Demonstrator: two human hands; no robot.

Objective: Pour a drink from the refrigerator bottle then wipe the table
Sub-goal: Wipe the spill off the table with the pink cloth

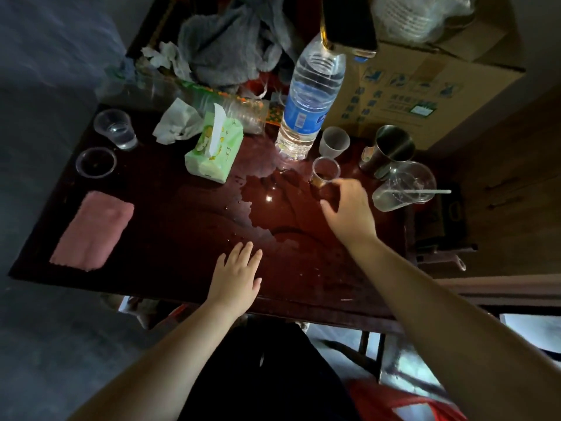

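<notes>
The dark bench (167, 238) carries a wide puddle (273, 205) at its centre; pouring appears done and wiping is outstanding. The water bottle (306, 110) stands upright at the puddle's far edge. A folded pink cloth (91, 232) lies at the left end, well apart from the spill. The left hand (236, 278) rests flat near the front edge, fingers (247, 253) straight, likely bracing. The right hand (349, 211) reaches out spread, holding nothing, its tips just beside the small clear cup (324, 174) standing in the wet patch.
</notes>
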